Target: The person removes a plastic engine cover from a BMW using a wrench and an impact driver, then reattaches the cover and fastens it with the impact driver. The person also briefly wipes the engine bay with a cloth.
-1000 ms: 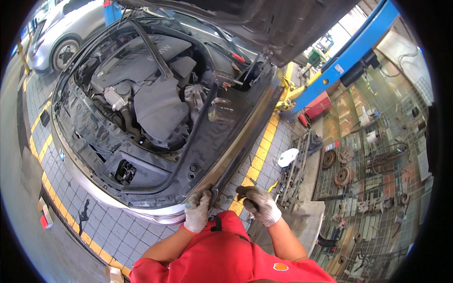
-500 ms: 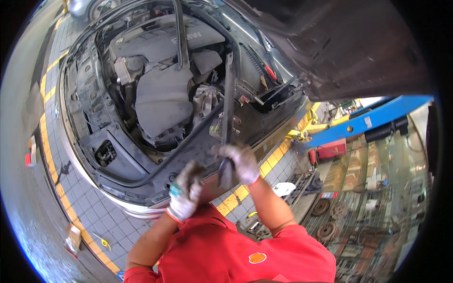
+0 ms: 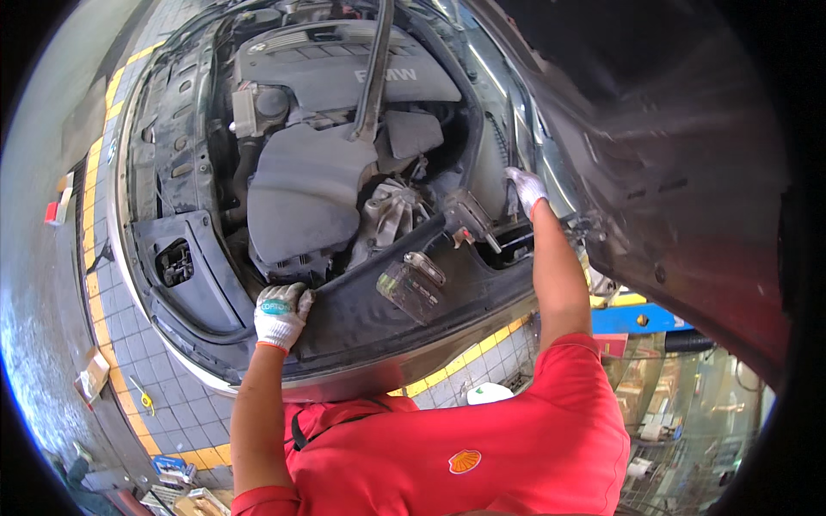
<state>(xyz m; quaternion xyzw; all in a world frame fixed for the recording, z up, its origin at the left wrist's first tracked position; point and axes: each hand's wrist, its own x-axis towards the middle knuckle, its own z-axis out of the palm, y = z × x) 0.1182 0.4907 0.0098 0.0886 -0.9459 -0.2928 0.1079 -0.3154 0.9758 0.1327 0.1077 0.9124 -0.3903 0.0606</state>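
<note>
My left hand (image 3: 282, 316), in a white knit glove, rests on the car's black fender edge (image 3: 335, 340); its fingers lie on the surface, holding nothing. My right arm is stretched out to the base of the windshield. There my gloved right hand (image 3: 527, 191) is closed round what looks like a long dark strip (image 3: 511, 138), partly hidden by the hand. Between my hands, a grey cordless power tool (image 3: 467, 217) lies on the inner fender edge. Nearer to me sits a dark battery-like block (image 3: 411, 291) with a green patch.
The engine bay lies open, with a grey engine cover (image 3: 344, 73), a plastic housing (image 3: 301, 193) and a diagonal brace (image 3: 376, 77). The raised hood (image 3: 680, 172) hangs over the right side. A blue lift arm (image 3: 632, 319) and a white round object (image 3: 489, 393) are beyond the fender.
My right hand has moved from near my chest out to the windshield base, and the long strip has left the near fender. My left hand has come down onto the fender edge.
</note>
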